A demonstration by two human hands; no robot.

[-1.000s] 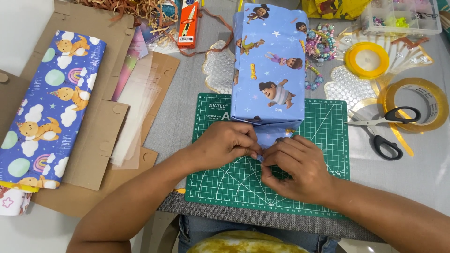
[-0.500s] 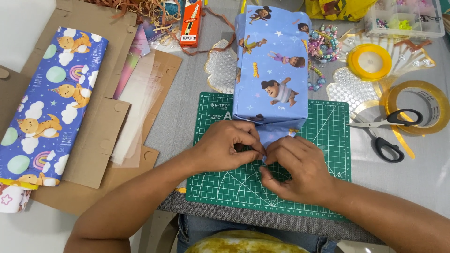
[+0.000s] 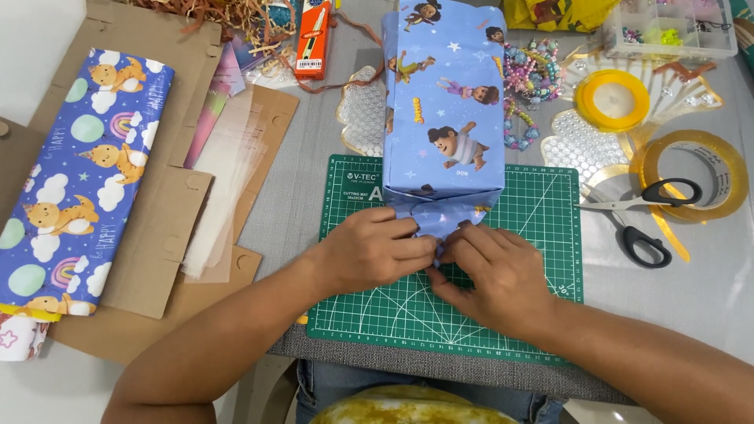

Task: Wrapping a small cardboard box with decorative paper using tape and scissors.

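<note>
A long box wrapped in light blue cartoon-print paper (image 3: 444, 102) lies lengthwise on the green cutting mat (image 3: 542, 228). The loose paper flap (image 3: 440, 216) at its near end is bunched together. My left hand (image 3: 375, 250) pinches that flap from the left. My right hand (image 3: 493, 273) presses and pinches the same flap from the right, fingertips meeting the left hand's at the fold. The very end of the flap is hidden under my fingers.
Black-handled scissors (image 3: 638, 216) and a clear tape roll (image 3: 693, 174) lie right of the mat, with a yellow ribbon spool (image 3: 612, 100) and beads (image 3: 521, 86) behind. On the left lie a roll of blue animal-print paper (image 3: 75, 180), brown cardboard (image 3: 157, 235) and an orange box (image 3: 312, 39).
Both hands stay on the paper flap at the box's near end; the fingers have shifted slightly, tightening the fold. The box has not moved.
</note>
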